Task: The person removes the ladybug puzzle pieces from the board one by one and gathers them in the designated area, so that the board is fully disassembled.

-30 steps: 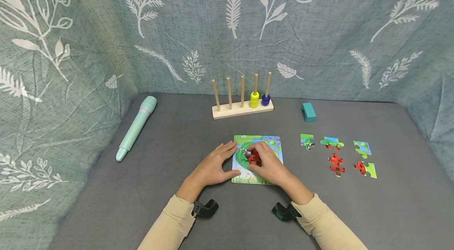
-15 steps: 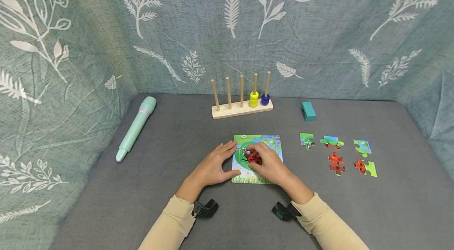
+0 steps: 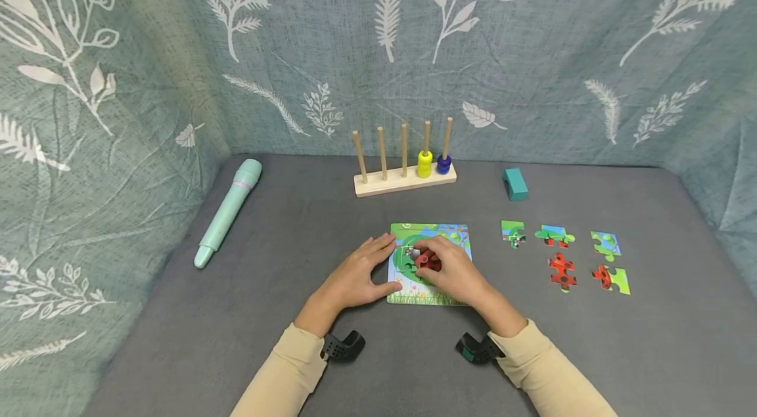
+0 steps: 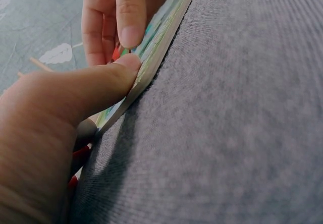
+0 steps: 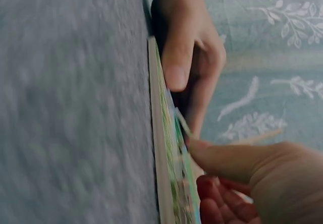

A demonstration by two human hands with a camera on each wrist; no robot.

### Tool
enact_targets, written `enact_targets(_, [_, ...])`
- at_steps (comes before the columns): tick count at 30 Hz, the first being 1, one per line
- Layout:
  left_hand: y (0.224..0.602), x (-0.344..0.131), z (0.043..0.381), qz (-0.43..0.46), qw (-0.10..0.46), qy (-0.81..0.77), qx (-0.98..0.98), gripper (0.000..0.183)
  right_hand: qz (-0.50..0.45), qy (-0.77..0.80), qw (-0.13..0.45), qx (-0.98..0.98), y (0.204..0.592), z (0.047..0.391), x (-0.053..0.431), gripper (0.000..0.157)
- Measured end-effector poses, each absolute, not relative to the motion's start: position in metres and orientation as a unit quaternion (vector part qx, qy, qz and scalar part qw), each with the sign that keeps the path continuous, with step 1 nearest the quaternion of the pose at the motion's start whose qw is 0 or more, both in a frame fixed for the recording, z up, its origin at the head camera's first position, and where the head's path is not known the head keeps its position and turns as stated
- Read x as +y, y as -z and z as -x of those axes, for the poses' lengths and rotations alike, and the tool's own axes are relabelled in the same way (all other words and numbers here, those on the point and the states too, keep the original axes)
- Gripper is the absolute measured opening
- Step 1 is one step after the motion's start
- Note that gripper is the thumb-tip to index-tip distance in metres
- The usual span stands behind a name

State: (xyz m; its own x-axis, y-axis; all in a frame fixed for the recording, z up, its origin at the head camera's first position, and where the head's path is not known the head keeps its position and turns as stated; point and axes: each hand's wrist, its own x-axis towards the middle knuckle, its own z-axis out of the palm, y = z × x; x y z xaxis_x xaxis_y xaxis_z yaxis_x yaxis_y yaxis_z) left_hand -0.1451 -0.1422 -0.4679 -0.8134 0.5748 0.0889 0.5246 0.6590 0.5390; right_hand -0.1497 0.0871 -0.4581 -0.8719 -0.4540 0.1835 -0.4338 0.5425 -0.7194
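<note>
A square puzzle board (image 3: 408, 296) with a green and blue picture lies flat on the table. My left hand (image 3: 357, 277) rests on its left edge, thumb and fingers spread apart. In the left wrist view the left thumb (image 4: 113, 75) presses on the board's rim. My right hand (image 3: 457, 274) is over the board's right half, pinching a red ladybug puzzle piece (image 3: 423, 261) between thumb and fingers. From the right wrist view this piece (image 5: 183, 123) appears as a thin edge, tilted up from the board. The fingers hide part of it.
Several loose puzzle pieces (image 3: 562, 271) lie right of the board. Behind them is a teal block (image 3: 516, 184). A wooden peg stand (image 3: 378, 187) with yellow and blue rings stands at the back, and a mint microphone-shaped toy (image 3: 227, 213) lies left. A patterned curtain (image 3: 331, 43) surrounds the table.
My right hand has shifted slightly to the right with the ladybug piece, which now looks more tilted. The left hand keeps its place on the board's edge.
</note>
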Motion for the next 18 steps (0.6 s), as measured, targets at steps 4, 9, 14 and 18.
enact_targets(4, [0.467, -0.142, 0.146, -0.305, 0.043, -0.286, 0.908, 0.075, 0.249, 0.404, 0.026, 0.880, 0.452, 0.154, 0.094, 0.039])
enact_targets(9, [0.468, -0.142, 0.145, -0.308, 0.044, -0.287, 0.906, 0.074, 0.231, 0.413, 0.045, 0.880, 0.444, 0.157, 0.109, 0.039])
enact_targets(14, [0.469, -0.143, 0.145, -0.309, 0.045, -0.285, 0.906, 0.075, 0.213, 0.407, 0.059, 0.886, 0.440, 0.156, 0.134, 0.042])
enact_targets(18, [0.470, -0.144, 0.146, -0.309, 0.040, -0.289, 0.905, 0.076, 0.200, 0.409, 0.064, 0.888, 0.440, 0.154, 0.159, 0.043])
